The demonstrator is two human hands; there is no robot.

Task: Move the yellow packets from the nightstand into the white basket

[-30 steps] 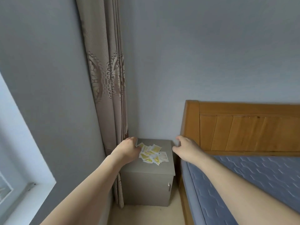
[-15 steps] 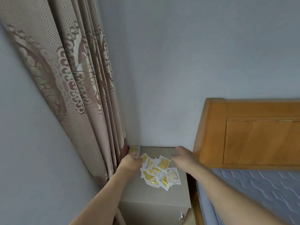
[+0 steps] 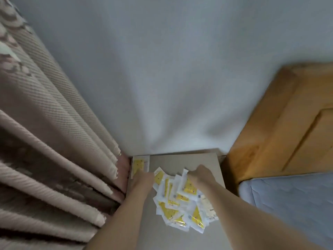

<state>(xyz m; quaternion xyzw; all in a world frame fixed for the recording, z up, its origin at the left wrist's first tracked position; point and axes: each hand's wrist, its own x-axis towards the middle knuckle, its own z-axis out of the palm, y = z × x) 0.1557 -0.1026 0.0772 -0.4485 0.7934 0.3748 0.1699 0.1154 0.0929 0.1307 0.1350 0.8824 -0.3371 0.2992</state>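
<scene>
Reaching down onto the nightstand (image 3: pixel 189 159) with both hands, I have the yellow packets (image 3: pixel 180 201) heaped in a loose overlapping pile on its grey top, between my two forearms. My left hand (image 3: pixel 142 179) rests at the pile's left edge, its back toward me; the fingers are hidden under it, so I cannot tell whether that grip is spread or pinching anything. One single packet (image 3: pixel 139 166) lies apart in the back left corner of the nightstand, just beyond the left hand's knuckles and touching or nearly touching them. My right hand (image 3: pixel 201 175) lies on the far right part of the pile, fingers curled down over a white packet edge, but the view is smeared and I cannot tell whether that grip has actually closed on it. Surroundings: a ribbed beige curtain (image 3: pixel 59 141) hangs in heavy folds hard against the nightstand's left side, crowding the left hand. A plain pale wall (image 3: pixel 162 78) stands behind. A wooden headboard (image 3: pixel 281 127) rises just beside the nightstand on the right, with a blue quilted mattress (image 3: pixel 292 201) below it, near my right forearm. Packets show yellow panels on white wrappers with small dark marks; any print is too blurred to read. White basket not visible from here.
</scene>
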